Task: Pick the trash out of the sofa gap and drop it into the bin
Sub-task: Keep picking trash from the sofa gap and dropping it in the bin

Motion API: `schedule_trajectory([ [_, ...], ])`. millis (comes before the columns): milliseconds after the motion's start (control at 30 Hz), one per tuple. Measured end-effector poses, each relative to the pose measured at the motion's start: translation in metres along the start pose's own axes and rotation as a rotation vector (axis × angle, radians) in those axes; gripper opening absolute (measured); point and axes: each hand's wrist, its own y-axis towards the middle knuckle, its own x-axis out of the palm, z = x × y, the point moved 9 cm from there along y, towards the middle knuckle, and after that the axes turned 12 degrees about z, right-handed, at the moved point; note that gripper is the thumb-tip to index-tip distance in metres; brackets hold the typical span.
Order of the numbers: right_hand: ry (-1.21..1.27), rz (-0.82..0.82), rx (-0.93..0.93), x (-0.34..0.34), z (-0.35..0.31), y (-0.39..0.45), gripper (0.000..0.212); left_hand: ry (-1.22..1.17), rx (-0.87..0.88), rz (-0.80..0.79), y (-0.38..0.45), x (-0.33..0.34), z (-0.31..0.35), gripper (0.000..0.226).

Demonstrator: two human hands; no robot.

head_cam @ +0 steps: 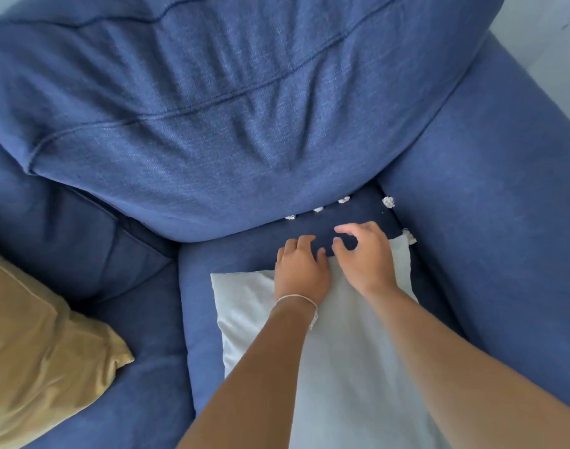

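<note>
Several small white crumpled paper bits lie along the gap at the back of the blue sofa seat (238,254): one (388,201) by the right armrest, one (343,199), one (318,209) and one (290,217) under the back cushion's edge, and one (409,236) in the side gap. My left hand (301,270) rests on the top edge of a white pillow (254,312), fingers curled on it. My right hand (364,257) hovers over the seat just short of the paper bits, fingers apart, holding nothing. No bin is in view.
A big blue back cushion (228,124) bulges over the seat. The blue armrest (503,222) rises on the right. A mustard-yellow pillow (40,348) lies on the neighbouring seat at the left. White floor shows at the top right.
</note>
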Motion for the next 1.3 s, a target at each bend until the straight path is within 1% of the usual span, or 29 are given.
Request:
schedule_trajectory([
  [67, -0.216, -0.018, -0.042, 0.013, 0.0, 0.012, 0.025, 0.103, 0.024, -0.061, 0.017, 0.017, -0.004, 0.042],
  [133, -0.373, -0.046, -0.066, 0.031, -0.004, 0.028, 0.032, 0.209, 0.035, -0.114, 0.037, 0.032, -0.012, 0.047],
  [200, -0.385, -0.079, -0.029, 0.049, -0.005, 0.039, 0.039, 0.237, 0.002, -0.147, 0.051, 0.042, -0.022, 0.05],
  [233, -0.348, -0.091, 0.026, 0.058, -0.001, 0.046, 0.042, 0.229, -0.032, -0.146, 0.058, 0.046, -0.027, 0.052],
  [300, -0.275, -0.094, 0.154, 0.074, 0.012, 0.058, 0.046, 0.197, -0.134, -0.09, 0.069, 0.049, -0.037, 0.051],
  [400, -0.247, -0.038, 0.262, 0.088, 0.028, 0.075, 0.04, 0.19, -0.284, 0.047, 0.081, 0.049, -0.045, 0.04],
  [467, -0.231, -0.002, 0.35, 0.096, 0.037, 0.084, 0.038, 0.169, -0.413, 0.103, 0.087, 0.052, -0.048, 0.035],
  [567, -0.248, -0.011, 0.471, 0.107, 0.048, 0.09, 0.035, 0.114, -0.611, 0.173, 0.092, 0.058, -0.057, 0.035],
  [667, -0.217, -0.017, 0.551, 0.115, 0.056, 0.094, 0.028, 0.06, -0.734, 0.242, 0.098, 0.059, -0.067, 0.028],
  [733, -0.189, -0.018, 0.574, 0.119, 0.06, 0.096, 0.026, 0.028, -0.766, 0.274, 0.101, 0.058, -0.073, 0.025],
  [867, -0.148, -0.044, 0.585, 0.123, 0.066, 0.098, 0.028, -0.001, -0.749, 0.276, 0.103, 0.06, -0.075, 0.023],
  [933, -0.12, -0.027, 0.584, 0.121, 0.066, 0.097, 0.024, -0.045, -0.723, 0.273, 0.102, 0.06, -0.075, 0.021],
  [1033, -0.05, 0.029, 0.571, 0.115, 0.064, 0.095, 0.019, -0.155, -0.687, 0.262, 0.095, 0.058, -0.073, 0.016],
  [1133, 0.079, 0.053, 0.536, 0.104, 0.06, 0.087, 0.021, -0.324, -0.594, 0.274, 0.082, 0.05, -0.064, 0.008],
  [1200, 0.179, 0.084, 0.489, 0.087, 0.055, 0.081, 0.023, -0.431, -0.508, 0.27, 0.071, 0.043, -0.053, 0.006],
  [1233, 0.178, 0.114, 0.44, 0.074, 0.051, 0.076, 0.022, -0.463, -0.469, 0.26, 0.063, 0.039, -0.045, 0.005],
  [1300, 0.087, 0.206, 0.293, 0.04, 0.04, 0.066, 0.02, -0.471, -0.384, 0.258, 0.045, 0.03, -0.028, 0.006],
])
